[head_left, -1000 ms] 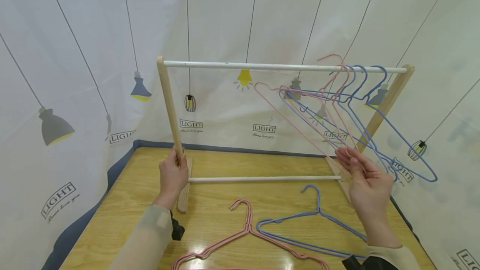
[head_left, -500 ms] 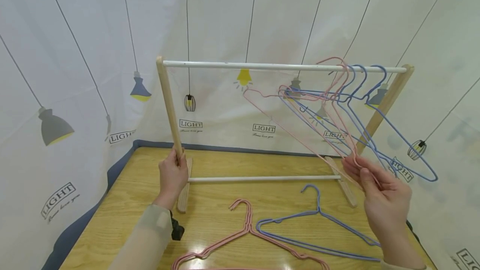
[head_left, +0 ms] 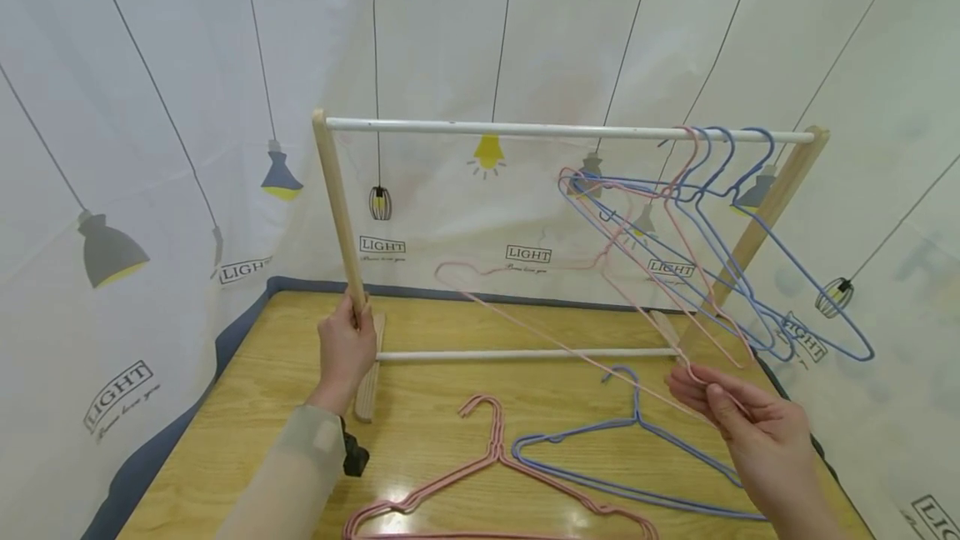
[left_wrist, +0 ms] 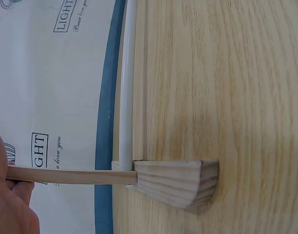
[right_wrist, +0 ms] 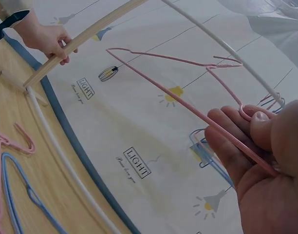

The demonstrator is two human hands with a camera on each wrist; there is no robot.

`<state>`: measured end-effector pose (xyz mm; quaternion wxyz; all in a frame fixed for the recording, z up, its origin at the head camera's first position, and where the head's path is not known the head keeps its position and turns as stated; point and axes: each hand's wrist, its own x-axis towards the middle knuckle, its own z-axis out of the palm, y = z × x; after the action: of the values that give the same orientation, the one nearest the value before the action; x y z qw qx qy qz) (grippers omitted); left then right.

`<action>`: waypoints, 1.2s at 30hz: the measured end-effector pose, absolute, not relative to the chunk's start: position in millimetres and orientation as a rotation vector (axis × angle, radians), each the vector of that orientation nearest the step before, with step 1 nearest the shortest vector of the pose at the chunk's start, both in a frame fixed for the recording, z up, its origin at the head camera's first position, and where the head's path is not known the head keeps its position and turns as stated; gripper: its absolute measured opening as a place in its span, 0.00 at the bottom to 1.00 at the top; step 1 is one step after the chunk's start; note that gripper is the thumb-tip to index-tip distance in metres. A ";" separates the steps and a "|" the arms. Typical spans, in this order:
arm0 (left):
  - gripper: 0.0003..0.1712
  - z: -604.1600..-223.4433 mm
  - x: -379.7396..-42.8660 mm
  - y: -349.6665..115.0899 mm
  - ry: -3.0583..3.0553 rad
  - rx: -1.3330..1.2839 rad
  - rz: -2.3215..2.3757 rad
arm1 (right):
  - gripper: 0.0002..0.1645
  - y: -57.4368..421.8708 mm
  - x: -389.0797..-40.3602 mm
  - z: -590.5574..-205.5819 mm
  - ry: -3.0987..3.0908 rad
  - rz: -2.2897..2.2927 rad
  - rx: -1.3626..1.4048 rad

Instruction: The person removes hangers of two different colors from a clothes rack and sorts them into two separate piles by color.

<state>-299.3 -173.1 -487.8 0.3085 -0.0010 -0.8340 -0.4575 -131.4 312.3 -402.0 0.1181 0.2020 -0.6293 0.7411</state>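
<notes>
Right hand at near right, above the table; thumb and fingers pinching the lower bar of a pink hanger at its right corner. Pink hanger off the rail, held in the air in front of the rack, tilted, left shoulder toward the middle of the scene, hook up and to the far side. Same pinch confirmed in the right wrist view, wire passing between thumb and fingertips.

Left hand curled round the foot of the rack's left wooden post, just above the wooden base block. Left wrist view showing only the edge of the palm against the post; fingers largely out of that view.

Top rail white, running left to right between the two posts. Lower white rail near the table surface. Hung at the right end of the top rail: several blue hangers and at least one pink one, bunched together and overlapping; exact count not discernible.

Flat on the table, near side: one pink hanger at centre, one blue hanger just to its right, wires touching or nearly so. Blue hanger partly below the right hand.

Backdrop: white curtain printed with lamps and the word LIGHT.
</notes>
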 end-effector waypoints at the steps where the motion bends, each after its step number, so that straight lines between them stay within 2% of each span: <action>1: 0.14 -487.8 -299.6 -173.0 -2.204 -0.002 -1.206 | 0.20 313.5 -130.3 -407.4 -1.879 2.185 0.603; 6: 0.13 -489.0 -300.5 -173.2 -2.202 -0.004 -1.198 | 0.20 318.1 -125.8 -435.0 -2.090 2.264 0.695; 12: 0.12 -488.4 -301.4 -173.0 -2.191 -0.015 -1.201 | 0.24 322.7 -127.2 -462.7 -2.078 2.667 0.858; 18: 0.12 -487.6 -300.6 -172.9 -2.193 -0.012 -1.209 | 0.26 320.1 -129.0 -478.9 -1.998 2.945 0.887; 24: 0.13 -487.1 -300.1 -172.8 -2.195 -0.008 -1.223 | 0.24 313.2 -130.7 -488.7 -1.977 3.015 0.938; 28: 0.14 -486.9 -300.0 -172.2 -2.200 -0.010 -1.241 | 0.21 309.6 -129.8 -490.1 -2.216 2.803 0.838; 33: 0.13 -486.3 -299.6 -171.9 -2.191 -0.007 -1.236 | 0.18 302.1 -126.2 -491.6 -2.600 2.018 0.733; 36: 0.13 -487.0 -299.5 -171.8 -2.188 -0.005 -1.222 | 0.16 297.4 -124.1 -492.8 -2.628 1.793 0.661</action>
<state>-299.5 -171.8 -487.0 0.3123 -0.0020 -0.8295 -0.4631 -124.1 297.4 -492.8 -0.0535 0.2032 -0.8076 0.5510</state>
